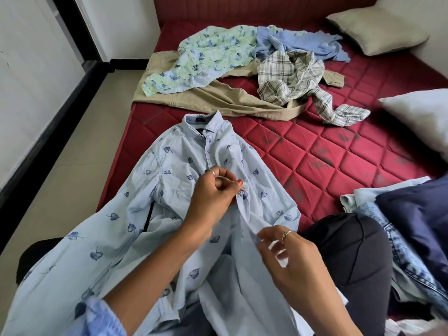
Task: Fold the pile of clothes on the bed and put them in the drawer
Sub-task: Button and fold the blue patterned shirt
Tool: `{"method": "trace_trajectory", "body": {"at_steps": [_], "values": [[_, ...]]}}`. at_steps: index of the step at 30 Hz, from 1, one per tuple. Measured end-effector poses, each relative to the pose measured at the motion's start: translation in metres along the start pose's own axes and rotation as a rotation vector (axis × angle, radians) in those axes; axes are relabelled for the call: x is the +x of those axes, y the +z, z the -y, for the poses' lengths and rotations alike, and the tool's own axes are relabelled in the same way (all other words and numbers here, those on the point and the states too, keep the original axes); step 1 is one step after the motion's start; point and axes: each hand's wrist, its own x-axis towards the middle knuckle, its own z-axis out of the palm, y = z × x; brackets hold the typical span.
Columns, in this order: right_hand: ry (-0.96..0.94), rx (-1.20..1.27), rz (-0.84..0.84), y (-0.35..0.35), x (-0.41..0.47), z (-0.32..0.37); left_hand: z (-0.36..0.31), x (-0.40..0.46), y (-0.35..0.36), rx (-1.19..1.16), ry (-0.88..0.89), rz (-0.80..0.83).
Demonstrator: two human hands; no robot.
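Both hands' fingers pinch the leaf-print shirt (169, 170): left hand (213, 190); right hand (288, 255).

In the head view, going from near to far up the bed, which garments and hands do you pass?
Right hand → left hand, both pinching the leaf-print shirt → khaki trousers → plaid shirt → floral shirt.
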Motion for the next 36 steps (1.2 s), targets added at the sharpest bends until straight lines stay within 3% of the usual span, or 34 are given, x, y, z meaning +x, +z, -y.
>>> {"method": "trace_trajectory", "body": {"at_steps": [6, 12, 18, 30, 36], "values": [[0.116, 0.227, -0.069, 0.003, 0.016, -0.005, 0.010, 0.015, 0.007, 0.211, 0.026, 0.072], [0.257, 0.533, -0.010, 0.011, 0.024, -0.023, 0.035, -0.030, -0.007, 0.346, 0.352, -0.055], [0.324, 0.729, 0.031, 0.016, 0.030, -0.039, 0.077, -0.050, -0.019, 0.640, 0.477, 0.076], [0.450, 0.832, 0.068, 0.047, 0.038, -0.073, 0.115, -0.005, 0.011, 1.059, 0.317, 0.156], [0.464, 0.807, 0.113, 0.055, 0.044, -0.075, 0.125, 0.003, 0.019, 1.019, 0.316, 0.162]]}}
